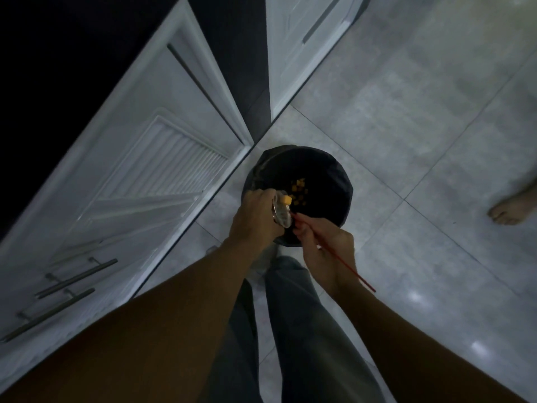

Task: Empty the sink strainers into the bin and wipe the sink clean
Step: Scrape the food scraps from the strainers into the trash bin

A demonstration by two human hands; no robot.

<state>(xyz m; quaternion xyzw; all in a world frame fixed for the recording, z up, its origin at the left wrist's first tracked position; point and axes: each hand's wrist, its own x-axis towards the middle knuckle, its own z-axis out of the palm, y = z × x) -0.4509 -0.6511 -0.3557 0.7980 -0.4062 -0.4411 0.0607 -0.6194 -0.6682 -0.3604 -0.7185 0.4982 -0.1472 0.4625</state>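
A round bin (328, 170) lined with a black bag stands on the floor below me, with orange food scraps (299, 190) lying inside. My left hand (255, 219) grips a metal sink strainer (281, 212), tilted on its side over the bin's near rim. An orange scrap (287, 200) clings to the strainer's upper edge. My right hand (325, 248) holds a thin red stick (334, 253) like a pencil, its tip touching the strainer.
White cabinet doors (139, 170) with bar handles (78, 277) stand to the left of the bin. Grey floor tiles (406, 126) spread to the right. Another person's bare foot (514, 205) rests at the right edge. My own legs (290, 330) are below the hands.
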